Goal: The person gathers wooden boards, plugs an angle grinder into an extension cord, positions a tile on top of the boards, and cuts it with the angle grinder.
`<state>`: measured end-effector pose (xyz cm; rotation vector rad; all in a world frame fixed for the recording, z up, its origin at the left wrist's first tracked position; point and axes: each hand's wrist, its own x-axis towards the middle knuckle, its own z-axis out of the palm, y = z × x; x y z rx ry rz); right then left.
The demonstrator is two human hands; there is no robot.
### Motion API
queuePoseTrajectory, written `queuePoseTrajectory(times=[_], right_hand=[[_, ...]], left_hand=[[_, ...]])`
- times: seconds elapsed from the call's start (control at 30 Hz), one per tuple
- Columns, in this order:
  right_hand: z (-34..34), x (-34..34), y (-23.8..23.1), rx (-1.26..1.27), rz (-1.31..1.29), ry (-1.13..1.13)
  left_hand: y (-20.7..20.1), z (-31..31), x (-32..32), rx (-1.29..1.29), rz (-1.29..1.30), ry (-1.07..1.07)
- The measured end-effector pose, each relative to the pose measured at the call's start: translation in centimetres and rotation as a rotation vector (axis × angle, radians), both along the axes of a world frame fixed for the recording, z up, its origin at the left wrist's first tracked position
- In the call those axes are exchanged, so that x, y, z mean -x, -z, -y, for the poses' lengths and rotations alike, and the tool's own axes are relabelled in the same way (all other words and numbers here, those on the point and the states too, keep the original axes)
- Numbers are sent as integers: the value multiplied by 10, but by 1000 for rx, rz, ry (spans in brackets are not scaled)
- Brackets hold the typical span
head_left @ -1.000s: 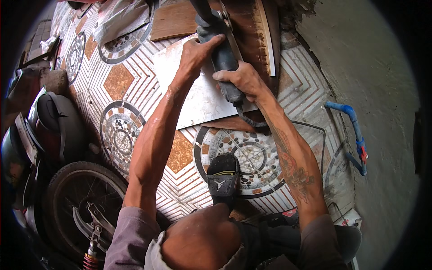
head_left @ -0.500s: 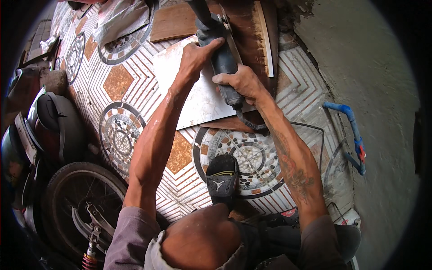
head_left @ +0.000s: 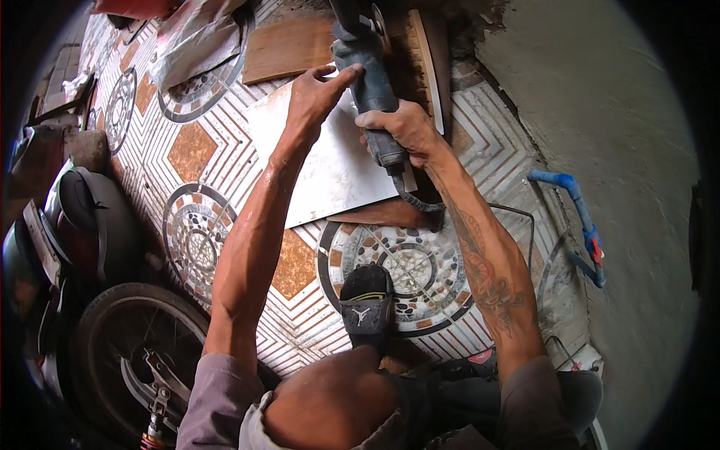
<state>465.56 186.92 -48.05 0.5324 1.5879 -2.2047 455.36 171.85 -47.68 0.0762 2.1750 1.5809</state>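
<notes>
A dark angle grinder [head_left: 371, 86] lies slanted in my hands, over a white flat panel [head_left: 319, 184]. My right hand [head_left: 409, 129] is closed around the rear of its body, just above the cord. On the other side, my left hand [head_left: 315, 97] holds the tool near its head; the thumb presses on the housing and the other fingers are partly hidden. The thin disc [head_left: 380, 26] shows at the far right side of the head, beside a brown wooden board [head_left: 405, 56]. Whether the disc is spinning cannot be made out.
Another wooden board [head_left: 289, 49] lies at the far left of the panel, near a whitish sack [head_left: 199, 52]. A motorbike wheel [head_left: 142, 352] stands at left. Along the right wall runs a blue pipe [head_left: 574, 191]. My sandalled foot [head_left: 366, 304] is on the patterned floor.
The left hand's grip has loosened slightly, with a gap now between thumb and index finger. The grinder has shifted a little in view, and the right hand still holds it.
</notes>
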Motion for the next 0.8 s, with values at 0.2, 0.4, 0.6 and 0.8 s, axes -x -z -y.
queuePoseTrajectory(times=[0.2,0.4,0.6,0.8], right_hand=[[1,1,9,-70,90,-30],[-3,-6,10,43,71,19],[2,-9,7,3,25,25],[-4,-8,4,13,47,-4]], left_hand=[[10,4,-3,-39,2,-16],[13,49,-19,175,-126,-208],[31,146,-45,543,-250,-328],[44,169,-50,607,-108,-315]])
